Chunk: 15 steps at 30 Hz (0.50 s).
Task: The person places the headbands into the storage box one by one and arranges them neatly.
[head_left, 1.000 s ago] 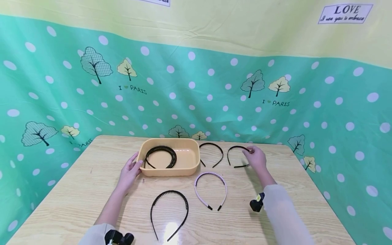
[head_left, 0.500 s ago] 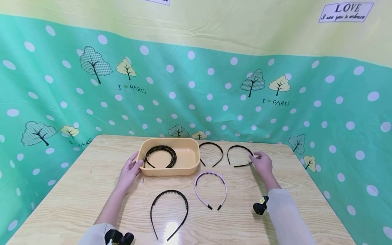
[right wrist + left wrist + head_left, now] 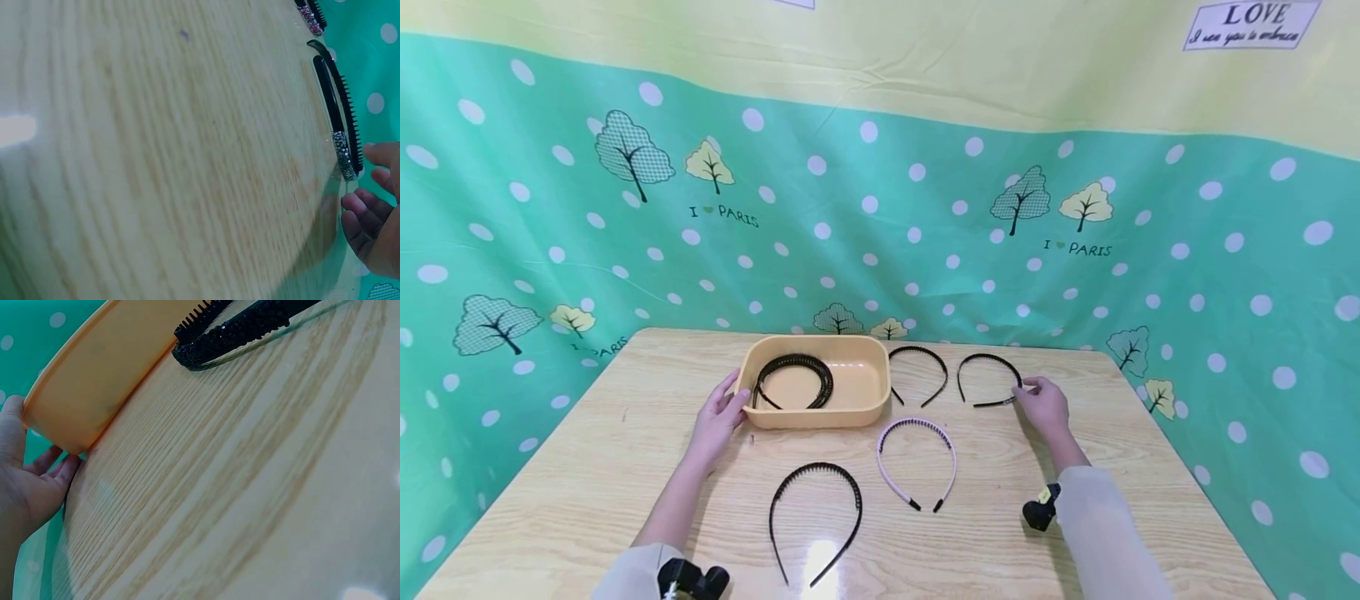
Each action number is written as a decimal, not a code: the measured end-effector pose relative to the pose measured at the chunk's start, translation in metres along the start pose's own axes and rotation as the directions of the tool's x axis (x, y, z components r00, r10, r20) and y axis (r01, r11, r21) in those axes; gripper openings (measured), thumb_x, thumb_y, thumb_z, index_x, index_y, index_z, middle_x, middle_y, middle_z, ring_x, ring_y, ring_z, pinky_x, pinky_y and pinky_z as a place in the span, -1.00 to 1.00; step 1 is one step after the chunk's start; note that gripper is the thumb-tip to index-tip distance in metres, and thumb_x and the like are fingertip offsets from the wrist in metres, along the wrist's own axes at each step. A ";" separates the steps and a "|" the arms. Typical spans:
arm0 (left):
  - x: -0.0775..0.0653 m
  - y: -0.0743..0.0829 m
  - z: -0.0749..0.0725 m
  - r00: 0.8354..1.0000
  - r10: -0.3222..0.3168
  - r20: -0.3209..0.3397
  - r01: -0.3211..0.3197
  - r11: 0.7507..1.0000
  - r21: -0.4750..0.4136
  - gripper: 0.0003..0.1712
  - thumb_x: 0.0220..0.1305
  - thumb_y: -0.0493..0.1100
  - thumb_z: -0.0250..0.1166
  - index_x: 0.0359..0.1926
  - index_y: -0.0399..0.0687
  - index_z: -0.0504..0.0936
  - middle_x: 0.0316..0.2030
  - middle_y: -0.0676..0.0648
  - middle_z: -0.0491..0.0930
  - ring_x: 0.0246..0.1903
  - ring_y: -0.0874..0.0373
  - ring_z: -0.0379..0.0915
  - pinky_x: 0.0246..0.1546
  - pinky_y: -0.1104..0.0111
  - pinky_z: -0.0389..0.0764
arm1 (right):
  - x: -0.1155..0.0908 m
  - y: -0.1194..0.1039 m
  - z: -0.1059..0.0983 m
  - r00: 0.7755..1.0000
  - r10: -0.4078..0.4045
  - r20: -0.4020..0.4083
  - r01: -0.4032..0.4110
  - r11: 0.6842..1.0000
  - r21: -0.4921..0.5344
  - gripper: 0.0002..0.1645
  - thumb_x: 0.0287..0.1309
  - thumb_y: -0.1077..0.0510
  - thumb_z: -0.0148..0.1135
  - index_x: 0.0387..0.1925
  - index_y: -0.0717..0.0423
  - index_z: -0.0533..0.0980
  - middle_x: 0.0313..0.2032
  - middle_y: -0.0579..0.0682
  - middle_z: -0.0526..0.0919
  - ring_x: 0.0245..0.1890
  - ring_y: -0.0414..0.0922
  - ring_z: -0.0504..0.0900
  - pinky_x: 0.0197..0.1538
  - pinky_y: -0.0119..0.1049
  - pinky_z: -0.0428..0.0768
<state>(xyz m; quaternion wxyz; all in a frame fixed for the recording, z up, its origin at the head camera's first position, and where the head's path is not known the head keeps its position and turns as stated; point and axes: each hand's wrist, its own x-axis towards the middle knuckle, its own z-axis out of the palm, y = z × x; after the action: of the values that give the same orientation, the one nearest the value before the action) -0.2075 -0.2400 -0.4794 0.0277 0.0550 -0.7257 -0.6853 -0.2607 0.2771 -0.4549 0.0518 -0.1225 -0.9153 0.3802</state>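
My left hand [image 3: 713, 427] grips the left end of a yellow plastic box [image 3: 820, 420], thumb at the rim and fingers against the outside, as the left wrist view also shows. Several black headbands [image 3: 824, 385] lie nested in the box's left half. At the back right, my right hand [image 3: 1047, 408] is at the right side of a black headband [image 3: 991, 357] lying on the table. In the right wrist view, thumb and fingers are parted beside that headband's glittery, toothed band [image 3: 345, 153].
Another black headband [image 3: 919, 349] lies just right of the box. A lilac headband [image 3: 917, 421] with black tips lies mid-table, and a toothed black headband [image 3: 817, 466] is nearer the front. Behind the wooden table [image 3: 587, 467] hangs a green dotted curtain [image 3: 865, 242].
My right hand has moved right and slightly down from the top right of the black headband to its side. The headband stays in place. My left hand keeps its grip on the box.
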 end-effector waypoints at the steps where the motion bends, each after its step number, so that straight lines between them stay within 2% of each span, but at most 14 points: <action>1: 0.000 0.000 0.000 1.000 0.002 0.000 -0.002 1.000 -0.003 -0.24 0.34 0.12 0.07 0.45 0.12 0.00 0.36 -0.34 0.13 0.24 -0.08 0.26 -0.01 0.61 0.54 | 0.000 0.001 0.000 1.000 -0.004 0.002 0.004 1.000 -0.004 -0.46 0.22 0.03 0.13 0.11 0.32 0.41 -0.15 0.25 0.55 -0.19 0.09 0.51 -0.19 -0.15 0.53; 10: 0.000 0.001 0.000 1.000 0.011 -0.007 -0.010 1.000 0.012 -0.25 0.35 0.13 0.06 0.45 0.13 0.00 0.35 -0.36 0.14 0.26 -0.20 0.20 -0.01 0.60 0.54 | 0.000 0.004 -0.003 0.999 -0.032 0.010 0.032 0.999 -0.029 -0.48 0.22 0.06 0.14 0.11 0.33 0.42 -0.12 0.29 0.54 -0.13 0.13 0.51 -0.13 -0.09 0.53; 13: 0.000 0.000 0.001 1.000 0.007 -0.009 -0.007 1.000 0.009 -0.25 0.34 0.13 0.06 0.45 0.12 0.01 0.35 -0.36 0.15 0.25 -0.14 0.25 -0.01 0.60 0.55 | -0.001 0.003 -0.003 0.999 -0.038 0.023 0.039 0.998 -0.039 -0.49 0.23 0.07 0.13 0.11 0.32 0.42 -0.11 0.28 0.53 -0.13 0.13 0.50 -0.17 -0.11 0.54; 15: 0.000 0.000 0.000 1.000 0.004 -0.010 -0.003 1.000 0.008 -0.24 0.34 0.14 0.07 0.45 0.12 0.01 0.34 -0.36 0.15 0.19 -0.01 0.34 -0.02 0.61 0.55 | -0.002 0.003 -0.003 0.999 -0.041 0.033 0.043 0.998 -0.044 -0.50 0.23 0.08 0.12 0.11 0.32 0.42 -0.12 0.28 0.53 -0.14 0.12 0.50 -0.20 -0.14 0.54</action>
<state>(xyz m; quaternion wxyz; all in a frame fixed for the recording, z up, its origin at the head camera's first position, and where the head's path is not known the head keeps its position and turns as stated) -0.2075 -0.2396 -0.4792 0.0324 0.0573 -0.7284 -0.6820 -0.2581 0.2808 -0.4552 0.0424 -0.0982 -0.9267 0.3603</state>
